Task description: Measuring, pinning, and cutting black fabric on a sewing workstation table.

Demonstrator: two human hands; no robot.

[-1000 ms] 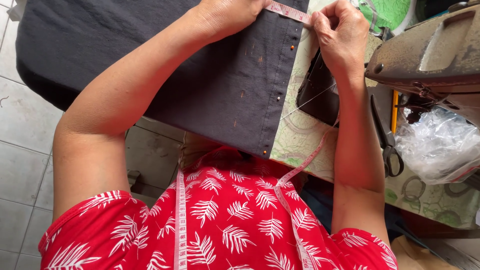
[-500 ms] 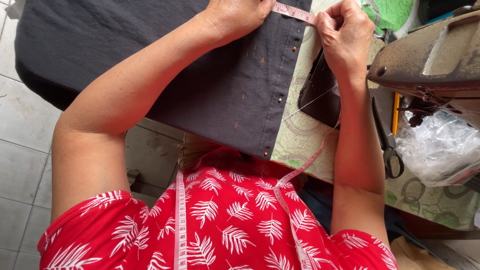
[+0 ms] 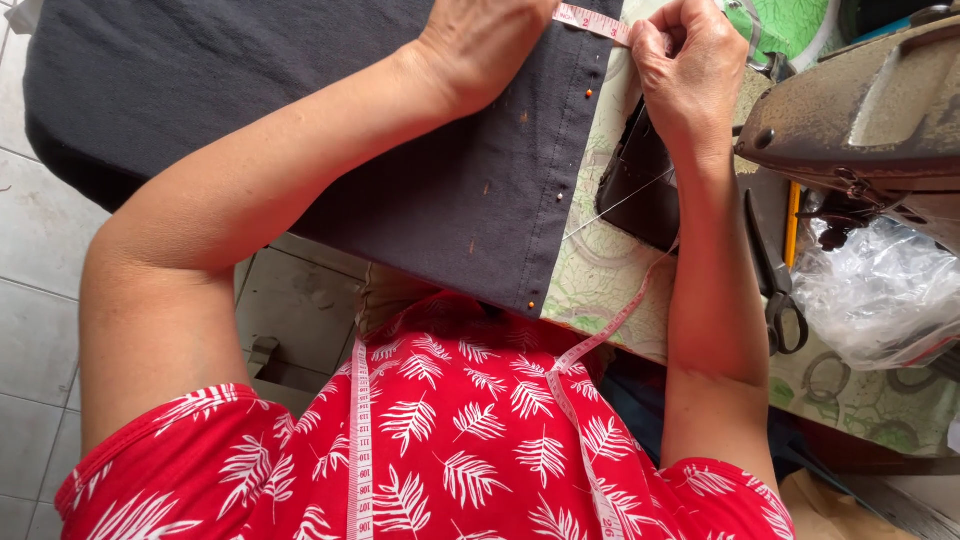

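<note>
A large piece of dark grey fabric (image 3: 300,110) lies spread over the table, with pins along its folded right edge. My left hand (image 3: 480,40) presses on the fabric near that edge and pins down one end of a pink measuring tape (image 3: 592,22). My right hand (image 3: 690,70) pinches the same tape just to the right, stretching it across the fabric's edge. The tape's loose length (image 3: 600,345) trails down over the table's front and around my neck over my red leaf-print shirt.
An old brown sewing machine (image 3: 860,110) stands at the right. Black scissors (image 3: 775,275) and a crumpled clear plastic bag (image 3: 880,290) lie beside it on the patterned green table cover (image 3: 610,270). A small dark cloth piece (image 3: 640,190) sits under my right wrist. Tiled floor at left.
Both hands have edged slightly up and away along the fabric's edge, still holding the tape taut. Otherwise the scene is the same.
</note>
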